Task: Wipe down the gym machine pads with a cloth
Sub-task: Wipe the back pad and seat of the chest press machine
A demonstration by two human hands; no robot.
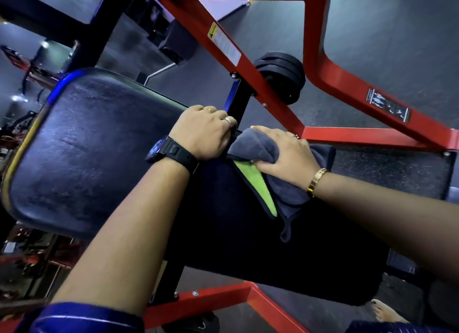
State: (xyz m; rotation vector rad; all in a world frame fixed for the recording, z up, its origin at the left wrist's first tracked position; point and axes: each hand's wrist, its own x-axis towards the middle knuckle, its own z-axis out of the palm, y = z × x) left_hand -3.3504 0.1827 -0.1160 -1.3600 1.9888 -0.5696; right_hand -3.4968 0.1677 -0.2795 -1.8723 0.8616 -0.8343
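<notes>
Grey cloth (250, 149) is bunched under right hand (285, 156), fingers curled over it, and pressed onto seat pad (248, 245) top edge. Edge of back pad (94, 144) is clamped by left hand (202, 131), probably for bracing.

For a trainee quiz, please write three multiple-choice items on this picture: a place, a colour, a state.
1. The cloth lies: A in a bucket; B on the lower pad; C on a shelf.
2. The cloth's turned-up corner is: A green; B white; C pink.
3. The left hand: A hangs free; B holds a bottle; C grips the shiny pad at its end.
Key: B, the right hand holds it there; A, green shows beside the thumb; C, its fingers curl over the edge.
</notes>
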